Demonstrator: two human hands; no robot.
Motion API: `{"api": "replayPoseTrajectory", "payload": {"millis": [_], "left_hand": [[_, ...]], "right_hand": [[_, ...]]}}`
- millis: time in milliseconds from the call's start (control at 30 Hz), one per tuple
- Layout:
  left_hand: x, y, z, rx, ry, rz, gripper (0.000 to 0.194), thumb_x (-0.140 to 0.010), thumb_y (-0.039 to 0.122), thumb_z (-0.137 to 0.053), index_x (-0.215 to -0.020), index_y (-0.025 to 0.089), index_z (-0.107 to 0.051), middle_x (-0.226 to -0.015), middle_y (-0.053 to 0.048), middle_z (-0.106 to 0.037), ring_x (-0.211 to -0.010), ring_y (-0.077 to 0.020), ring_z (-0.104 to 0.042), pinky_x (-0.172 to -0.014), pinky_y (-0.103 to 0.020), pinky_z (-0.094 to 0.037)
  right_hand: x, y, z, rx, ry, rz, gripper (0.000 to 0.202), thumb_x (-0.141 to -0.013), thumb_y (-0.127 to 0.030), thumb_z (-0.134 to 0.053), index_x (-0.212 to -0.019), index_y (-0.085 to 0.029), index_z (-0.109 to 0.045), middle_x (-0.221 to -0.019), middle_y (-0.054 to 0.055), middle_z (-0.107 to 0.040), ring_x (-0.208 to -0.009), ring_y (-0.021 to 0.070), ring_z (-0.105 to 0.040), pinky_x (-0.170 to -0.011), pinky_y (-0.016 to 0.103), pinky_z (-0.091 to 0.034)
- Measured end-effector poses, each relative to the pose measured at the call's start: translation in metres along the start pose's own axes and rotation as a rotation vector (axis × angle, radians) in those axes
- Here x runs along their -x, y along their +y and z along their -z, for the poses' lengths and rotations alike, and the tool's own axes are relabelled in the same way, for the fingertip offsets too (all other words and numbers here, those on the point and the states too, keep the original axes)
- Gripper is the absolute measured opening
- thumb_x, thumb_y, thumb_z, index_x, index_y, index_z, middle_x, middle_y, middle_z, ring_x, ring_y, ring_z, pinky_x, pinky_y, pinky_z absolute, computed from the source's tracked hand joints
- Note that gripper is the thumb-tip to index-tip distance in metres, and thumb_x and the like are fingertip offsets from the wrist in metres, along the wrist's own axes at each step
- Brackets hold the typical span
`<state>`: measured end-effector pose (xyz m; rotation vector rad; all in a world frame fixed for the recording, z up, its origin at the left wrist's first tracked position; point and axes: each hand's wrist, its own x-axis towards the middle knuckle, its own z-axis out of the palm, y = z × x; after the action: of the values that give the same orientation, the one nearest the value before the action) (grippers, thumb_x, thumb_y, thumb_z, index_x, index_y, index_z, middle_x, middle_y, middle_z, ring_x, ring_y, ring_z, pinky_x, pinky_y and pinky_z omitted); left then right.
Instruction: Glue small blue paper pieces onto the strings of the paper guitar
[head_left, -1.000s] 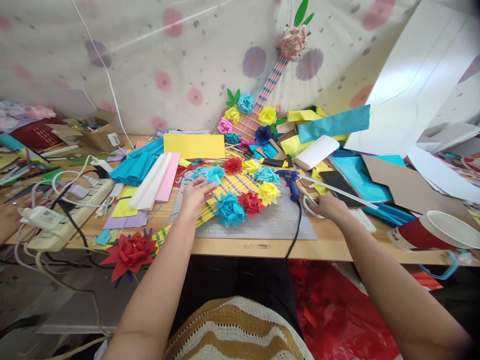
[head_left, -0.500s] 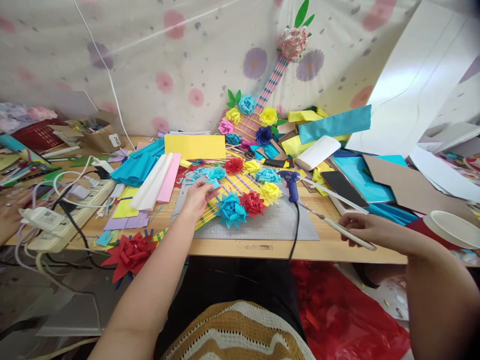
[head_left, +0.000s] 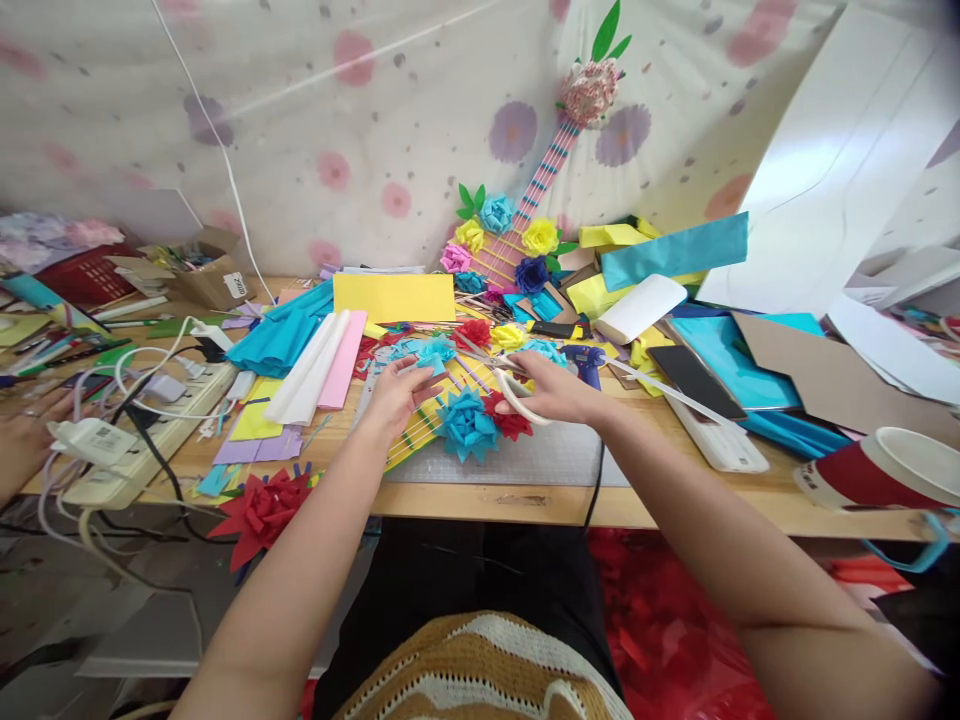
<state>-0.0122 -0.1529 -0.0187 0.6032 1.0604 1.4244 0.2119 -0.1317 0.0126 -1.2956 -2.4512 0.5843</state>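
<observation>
My left hand (head_left: 403,393) pinches a small piece of light blue paper (head_left: 429,364) above the yellow guitar-shaped craft (head_left: 411,437). Scissors with white handles (head_left: 517,398) are in my right hand (head_left: 553,388), their blades pointing left toward that paper. Below and between the hands sit a blue paper flower (head_left: 466,424) and a red paper flower (head_left: 511,418), the red one partly covered by the scissors. Another red flower (head_left: 264,512) is at the craft's lower left end.
A blue glue gun (head_left: 585,362) lies right of my right hand. A power strip (head_left: 150,440) with cables stands at left, near another person's hand (head_left: 34,440). A paper cup (head_left: 885,470) is at right. A pink guitar craft (head_left: 536,195) leans behind.
My right hand has swung left with the scissors, from the table's right side to beside my left hand. My left hand has barely moved.
</observation>
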Motion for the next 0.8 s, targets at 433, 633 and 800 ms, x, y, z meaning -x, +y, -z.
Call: {"api": "replayPoseTrajectory", "payload": {"millis": [433,633,800], "left_hand": [[0.005,0.008,0.010,0.049,-0.055,0.085,0.022,-0.064,-0.002,-0.064,-0.079,0.013,-0.056,-0.069,0.000,-0.067,-0.060,-0.0105,-0.064,-0.057,-0.021,-0.053],[0.008,0.010,0.009,0.011,-0.038,0.133,0.021,-0.064,-0.004,-0.063,-0.074,0.013,-0.054,-0.065,0.001,-0.065,-0.055,-0.0083,-0.061,-0.056,-0.020,-0.053],[0.008,0.013,0.011,-0.030,-0.039,0.135,0.026,-0.063,-0.003,-0.064,-0.080,0.013,-0.053,-0.067,0.000,-0.064,-0.056,-0.0100,-0.063,-0.055,-0.021,-0.053]], "right_hand": [[-0.023,-0.021,0.008,0.065,-0.390,0.036,0.057,-0.065,-0.072,-0.053,-0.086,-0.020,-0.048,-0.081,0.002,-0.057,-0.069,0.0159,-0.049,-0.059,0.024,-0.032],[-0.029,-0.020,0.005,0.064,-0.380,0.054,0.056,-0.065,-0.071,-0.053,-0.084,-0.019,-0.049,-0.081,0.002,-0.056,-0.069,0.0150,-0.047,-0.059,0.024,-0.031],[-0.034,-0.018,0.007,0.051,-0.393,0.077,0.056,-0.065,-0.071,-0.054,-0.083,-0.017,-0.051,-0.078,0.001,-0.054,-0.067,0.0138,-0.045,-0.057,0.024,-0.029]]}}
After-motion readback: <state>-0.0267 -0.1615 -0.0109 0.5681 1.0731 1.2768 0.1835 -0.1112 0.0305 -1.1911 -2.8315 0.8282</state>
